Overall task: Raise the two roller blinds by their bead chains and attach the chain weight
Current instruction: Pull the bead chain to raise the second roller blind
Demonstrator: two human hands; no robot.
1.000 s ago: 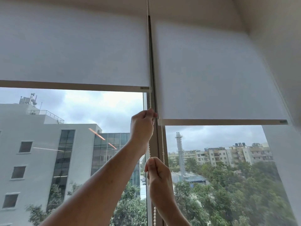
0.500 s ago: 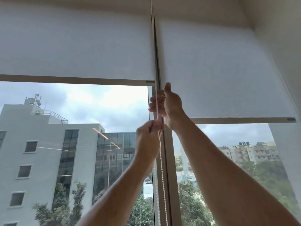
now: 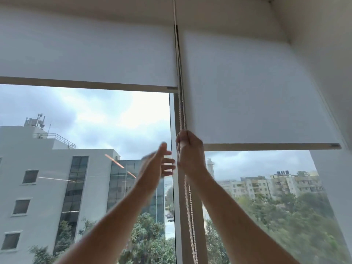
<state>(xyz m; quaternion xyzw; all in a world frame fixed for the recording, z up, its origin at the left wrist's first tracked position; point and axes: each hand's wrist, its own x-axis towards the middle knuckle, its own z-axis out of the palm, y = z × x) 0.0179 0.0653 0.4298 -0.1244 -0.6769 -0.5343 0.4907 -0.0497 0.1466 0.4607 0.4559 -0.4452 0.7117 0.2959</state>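
Lower left: grey office building (image 3: 57, 187); lower right: apartment blocks (image 3: 276, 184) above trees (image 3: 285, 225); centre: window mullion (image 3: 178, 216); cloudy sky (image 3: 95, 115).

left hand (image 3: 158, 164): raised, fingers straight, blurred | right hand (image 3: 190, 151): raised, fingers curled

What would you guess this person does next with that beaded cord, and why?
Probably the right hand, which grips the bead chain at the window post, pulls down, and the open, blurred left hand beside it takes the chain higher up. The right blind hangs lower than the left blind, so it looks like the one left to raise.
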